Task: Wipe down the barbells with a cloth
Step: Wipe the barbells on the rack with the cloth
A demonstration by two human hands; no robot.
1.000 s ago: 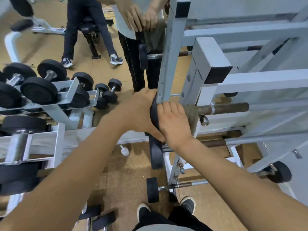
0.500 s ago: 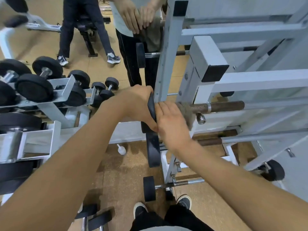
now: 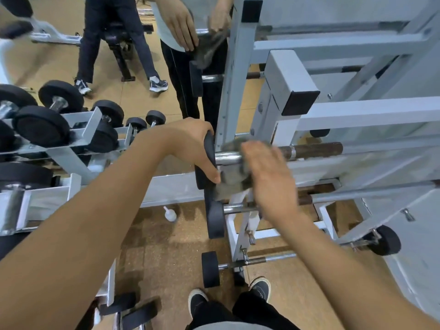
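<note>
Currently the left hand [image 3: 190, 144] has its fingers curled over the rim of the black end plate [image 3: 207, 160], thumb on its inner face. Right hand [image 3: 266, 172] is motion-blurred; cannot tell how its fingers lie, but the grey cloth [image 3: 234, 179] sits under it, draped over the barbell [image 3: 314, 150] just beside the plate. Barbell rests across the white rack [image 3: 238, 91]. A small white bottle [image 3: 170, 214] stands on the floor below.

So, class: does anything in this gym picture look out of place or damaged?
One thing: a small white plastic bottle lies on the brown floor beside the white rack, loose among the weights. Nothing looks spilled or broken.
</note>
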